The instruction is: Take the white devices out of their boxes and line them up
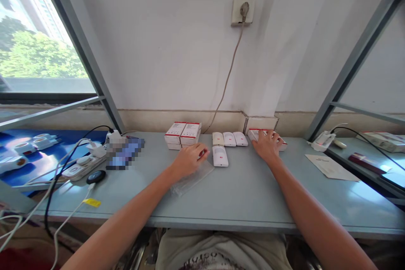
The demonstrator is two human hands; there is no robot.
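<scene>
My left hand (189, 160) hovers over a clear plastic bag (191, 181) with its fingers curled inward. A small reddish bit shows at its fingertips, too little to name. Just behind it stand white boxes with red edges (182, 134), banded side by side. To its right, a white sensor unit (220, 156) lies by itself, below a row of three similar units (229, 139), the leftmost one creamier. My right hand (268, 143) rests on another white and red box (282, 145), fingers spread over its top and hiding much of it.
On the left lie a power strip (84, 168) with plugs, a phone (125, 153), and a black round device (95, 176) with a white cable. A paper sheet (330, 167) and a white adapter (323, 140) are at right. Metal frame posts rise at both sides.
</scene>
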